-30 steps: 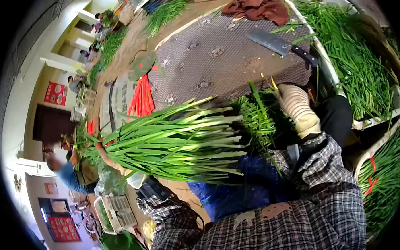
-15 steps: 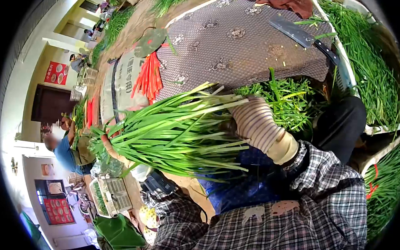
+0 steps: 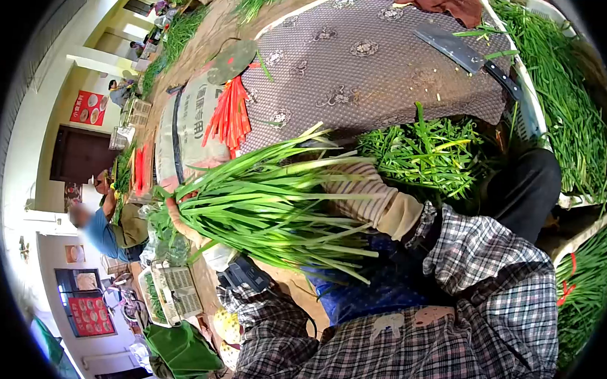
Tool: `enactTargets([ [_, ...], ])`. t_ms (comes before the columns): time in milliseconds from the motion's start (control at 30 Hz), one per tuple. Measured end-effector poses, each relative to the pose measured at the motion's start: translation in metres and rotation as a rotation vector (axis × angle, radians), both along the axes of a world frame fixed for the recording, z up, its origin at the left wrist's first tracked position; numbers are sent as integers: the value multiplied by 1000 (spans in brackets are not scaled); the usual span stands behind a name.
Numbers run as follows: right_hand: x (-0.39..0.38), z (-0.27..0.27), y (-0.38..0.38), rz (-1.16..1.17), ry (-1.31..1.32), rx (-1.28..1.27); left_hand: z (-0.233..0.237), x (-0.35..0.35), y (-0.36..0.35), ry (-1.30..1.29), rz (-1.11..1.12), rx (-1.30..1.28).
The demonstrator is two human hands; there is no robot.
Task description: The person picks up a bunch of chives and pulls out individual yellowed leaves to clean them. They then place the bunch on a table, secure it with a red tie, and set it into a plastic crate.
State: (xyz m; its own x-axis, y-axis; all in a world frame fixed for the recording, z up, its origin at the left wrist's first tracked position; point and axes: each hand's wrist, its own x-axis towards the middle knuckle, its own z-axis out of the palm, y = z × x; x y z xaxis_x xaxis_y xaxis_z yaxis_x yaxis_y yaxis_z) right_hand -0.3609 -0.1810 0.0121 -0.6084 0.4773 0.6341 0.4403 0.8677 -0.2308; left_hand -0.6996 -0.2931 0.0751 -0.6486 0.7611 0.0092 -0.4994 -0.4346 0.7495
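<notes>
A loose bunch of garlic chives (image 3: 276, 205) spans the middle of the head view, its pale stalk ends fanned out to the right. My left hand (image 3: 179, 221) has its fingers wrapped round the bunch at the leafy end. My right hand (image 3: 358, 188), in a striped glove, reaches in among the stalks near their pale ends; leaves cover its fingers, so its grip is hidden. Beneath the bunch lies blue cloth (image 3: 339, 296) over my lap. Cut green leaves (image 3: 427, 154) are heaped just beyond my right hand.
A cleaver (image 3: 452, 50) lies on the patterned table cover (image 3: 329, 69), with red strips (image 3: 230, 118) at its left edge. More chives (image 3: 558, 99) fill a crate at right. A person in blue (image 3: 102, 231) works at left, near a pale crate (image 3: 180, 292).
My right hand has moved left, deeper into the stalks, and more leaves now cover it. My left hand keeps its hold on the bunch. The view has shifted slightly.
</notes>
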Motion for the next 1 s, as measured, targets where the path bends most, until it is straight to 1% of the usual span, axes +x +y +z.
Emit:
enactTargets([
  [33,-6,-17,6,17,50,108,4,6,1,8,-55,-67],
  [67,0,-2,8,126,137,-119,7,22,7,38,33,-101],
  [100,10,12,-3,-48,-224,-121,10,35,14,71,120,-136],
  [167,5,-6,11,116,98,-203,14,34,13,20,-99,-118],
  [200,13,-15,15,104,-21,-57,20,54,16,14,32,-147],
  [233,18,-65,15,-354,-470,638,20,55,16,16,27,-153],
  [267,51,12,16,-48,-520,-233,21,55,15,38,61,-163],
  [300,58,-53,30,-25,-35,-144,21,55,15,59,97,-171],
  [333,79,-64,39,-56,-23,-298,17,62,21,116,369,-178],
  [367,91,-54,44,-285,-404,-589,-1,46,12,274,413,-123],
  [433,105,-27,41,-318,-433,-603,3,22,2,64,-59,-92],
  [467,111,-12,37,-352,-464,-616,2,23,2,63,-61,-93],
  [500,117,2,33,-386,-495,-630,0,26,3,53,-220,13],
  [533,108,24,25,-228,-303,-718,-1,29,5,44,-382,120],
  [567,100,31,17,-27,73,-804,-4,22,4,16,-292,43],
  [600,83,19,13,148,375,-827,7,41,13,57,-244,-78],
  [633,72,10,15,147,176,-872,19,61,21,101,-190,-195],
  [667,57,-5,20,123,72,-837,14,43,19,78,-158,-187],
  [700,44,-7,24,98,-31,-799,23,58,25,86,-161,-183],
  [767,23,-4,26,64,-298,-803,35,87,32,132,163,-180],
  [800,12,-20,24,52,-8,-724,35,72,25,38,-422,62],
  [833,1,-36,24,134,201,-724,26,63,24,108,-99,-61],
  [900,-8,-39,31,443,362,-1113,33,78,32,84,95,-101],
  [933,-16,-55,34,433,294,-1173,31,64,31,52,49,-83],
  [967,-16,-59,29,447,340,-1181,27,49,29,18,5,-69],
  [1000,-18,-66,25,438,366,-1249,24,49,27,71,-155,55],
])
